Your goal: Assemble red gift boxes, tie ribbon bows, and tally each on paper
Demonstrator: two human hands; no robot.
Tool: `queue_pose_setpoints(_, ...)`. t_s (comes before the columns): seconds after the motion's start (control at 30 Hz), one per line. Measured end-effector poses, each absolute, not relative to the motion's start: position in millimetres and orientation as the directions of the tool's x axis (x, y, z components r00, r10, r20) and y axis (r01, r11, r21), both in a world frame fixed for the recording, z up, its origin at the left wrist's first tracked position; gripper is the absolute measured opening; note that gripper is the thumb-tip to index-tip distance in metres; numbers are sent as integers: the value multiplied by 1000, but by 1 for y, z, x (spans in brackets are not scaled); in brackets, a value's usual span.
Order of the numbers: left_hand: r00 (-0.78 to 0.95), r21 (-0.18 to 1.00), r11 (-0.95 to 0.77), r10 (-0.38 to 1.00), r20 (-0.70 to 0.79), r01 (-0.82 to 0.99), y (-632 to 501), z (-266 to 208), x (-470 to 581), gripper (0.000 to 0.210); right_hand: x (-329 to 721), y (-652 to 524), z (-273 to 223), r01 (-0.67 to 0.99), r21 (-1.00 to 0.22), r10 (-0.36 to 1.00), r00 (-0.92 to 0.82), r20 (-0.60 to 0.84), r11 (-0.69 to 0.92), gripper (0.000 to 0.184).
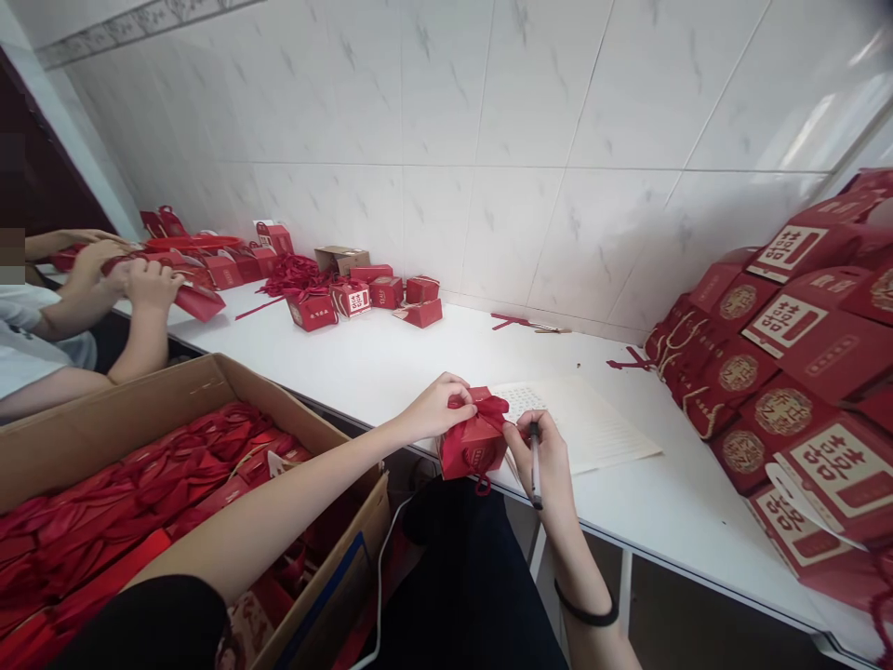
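Observation:
A small red gift box (461, 458) sits at the front edge of the white table, with a dark red ribbon bow (494, 407) on top. My left hand (445, 406) pinches the ribbon at the box's upper left. On the other side, my right hand (551, 461) has a pen (536, 470) tucked in its grip, while its thumb and fingertips touch the bow's right end. Whether those fingertips also pinch ribbon is hard to make out. Partly behind the box and right hand lies a printed sheet of paper (606, 433).
An open cardboard box (230, 381) full of ribboned red boxes stands at left. Stacked red boxes (774, 409) rise at right. Scissors (548, 328), loose ribbons and several small boxes (387, 291) lie along the tiled wall. Another person's hands (150, 284) hold a red box at far left.

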State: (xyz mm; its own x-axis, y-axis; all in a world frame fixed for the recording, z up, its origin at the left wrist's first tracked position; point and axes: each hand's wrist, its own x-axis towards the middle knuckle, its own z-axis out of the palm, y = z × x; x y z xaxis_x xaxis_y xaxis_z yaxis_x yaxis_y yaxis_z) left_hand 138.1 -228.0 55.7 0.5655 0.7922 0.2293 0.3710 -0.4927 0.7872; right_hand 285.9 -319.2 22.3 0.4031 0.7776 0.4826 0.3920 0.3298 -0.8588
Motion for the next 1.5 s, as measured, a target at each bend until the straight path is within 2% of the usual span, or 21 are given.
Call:
queue_pose_setpoints(0.27,594,772,-519,770,234,369,-228,54,141,11,276,-340,22,385,-868,778,419,468,314,23)
queue_pose_setpoints(0.43,625,785,-517,749,221,341,-228,54,144,12,294,-354,26,447,-851,819,356,451,274,26)
queue_pose_setpoints(0.57,630,790,-504,750,201,349,-228,55,144,12,329,-347,37,569,-794,690,487,535,213,30)
queue_pose_setpoints(0.63,638,785,-516,742,209,343,-228,55,143,12,341,-337,41,625,-740,692,420,587,249,29)
queue_pose_setpoints(0.77,651,770,-553,718,246,320,-227,53,142,10,341,-316,43,651,-632,804,55,592,421,19)
queue_pose_setpoints(0.83,650,771,-554,718,251,314,-227,53,142,9,336,-311,42,653,-596,805,-36,592,468,14)
queue_pose_setpoints(1.0,642,782,-544,723,253,304,-227,53,143,7,329,-311,41,641,-572,784,-76,616,512,9)
queue_pose_setpoints(1.3,648,780,-541,722,241,313,-227,52,142,7,326,-298,41,544,-660,792,-13,610,518,11)
queue_pose_setpoints(1.5,647,786,-536,724,240,308,-227,51,144,9,328,-300,45,523,-655,811,-131,570,545,13)
